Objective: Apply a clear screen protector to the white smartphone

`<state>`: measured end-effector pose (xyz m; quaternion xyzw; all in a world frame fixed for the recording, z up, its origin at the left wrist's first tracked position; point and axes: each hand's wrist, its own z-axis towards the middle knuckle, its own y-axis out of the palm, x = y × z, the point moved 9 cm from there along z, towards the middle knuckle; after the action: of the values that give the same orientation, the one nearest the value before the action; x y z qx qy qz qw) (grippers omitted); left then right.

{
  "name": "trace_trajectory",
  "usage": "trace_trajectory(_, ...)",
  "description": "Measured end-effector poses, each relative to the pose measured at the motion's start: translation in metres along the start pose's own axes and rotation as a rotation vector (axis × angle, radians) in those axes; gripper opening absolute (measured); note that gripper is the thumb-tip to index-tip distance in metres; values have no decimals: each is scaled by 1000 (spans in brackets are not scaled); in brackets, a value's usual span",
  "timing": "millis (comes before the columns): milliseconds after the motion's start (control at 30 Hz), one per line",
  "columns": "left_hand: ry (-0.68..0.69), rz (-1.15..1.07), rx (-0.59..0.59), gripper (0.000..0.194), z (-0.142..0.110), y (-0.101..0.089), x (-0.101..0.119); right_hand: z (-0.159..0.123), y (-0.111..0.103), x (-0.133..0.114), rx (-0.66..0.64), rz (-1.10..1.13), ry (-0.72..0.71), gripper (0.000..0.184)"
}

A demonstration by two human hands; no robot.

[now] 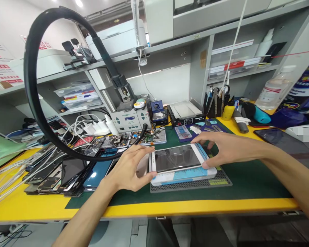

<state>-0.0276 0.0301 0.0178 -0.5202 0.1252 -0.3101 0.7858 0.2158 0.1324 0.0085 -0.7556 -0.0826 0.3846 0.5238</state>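
Note:
A white phone (179, 158) with a dark screen lies face up on a white-and-blue block (185, 175), which rests on a perforated grey pad (193, 184). My left hand (130, 169) grips the phone's left end, thumb below and fingers above. At the phone's right end, my right hand (221, 147) pinches the edge with thumb and fingertips, the other fingers arched over it.
A green mat (247, 181) covers the yellow bench (28, 206). Stacked phone screens and parts (67, 171) lie at left with white cables. A thick black hose (32, 85) loops overhead from a rework station (130, 120). Tools, bottles and a dark tablet (280, 140) sit at right.

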Motion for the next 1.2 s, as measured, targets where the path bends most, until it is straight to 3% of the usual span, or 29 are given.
trace_trajectory(467,3,-56,-16,61,1,-1,3,2,0,3,7,-19,-34,91)
trace_trajectory(767,69,-80,18,46,1,-4,9,0,-1,-3,4,-34,-37,89)
trace_trajectory(1200,110,-73,65,47,0,-6,11,-1,0,-4,14,-50,-6,91)
